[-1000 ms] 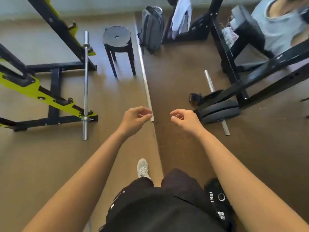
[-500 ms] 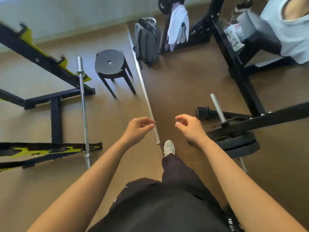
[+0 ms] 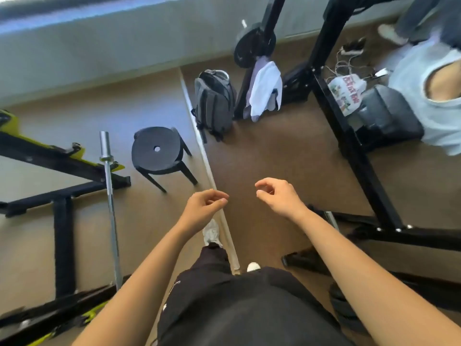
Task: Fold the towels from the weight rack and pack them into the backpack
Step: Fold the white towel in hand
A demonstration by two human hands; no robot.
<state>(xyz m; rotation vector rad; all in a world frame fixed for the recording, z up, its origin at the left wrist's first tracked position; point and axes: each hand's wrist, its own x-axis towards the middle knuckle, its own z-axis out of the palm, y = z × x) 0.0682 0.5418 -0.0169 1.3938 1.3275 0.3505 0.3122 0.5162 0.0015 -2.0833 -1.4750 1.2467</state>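
White towels [image 3: 265,89] hang from the black weight rack [image 3: 264,43] at the top centre, below a black weight plate. A grey backpack [image 3: 214,103] stands upright on the floor just left of them. My left hand [image 3: 203,209] and my right hand [image 3: 279,197] are held out in front of me, well short of the towels. Both hold nothing, with the fingers loosely curled and apart.
A black round stool [image 3: 157,152] stands left of the backpack. A steel barbell [image 3: 109,196] and a yellow-and-black frame [image 3: 57,158] lie at the left. A black rack frame [image 3: 354,151] crosses the right side, with a seated person [image 3: 429,96] and a black bag [image 3: 389,116] beyond.
I have walked forward: the backpack, towels and stool are closer and lower in view. Both hands stay empty and have risen slightly.
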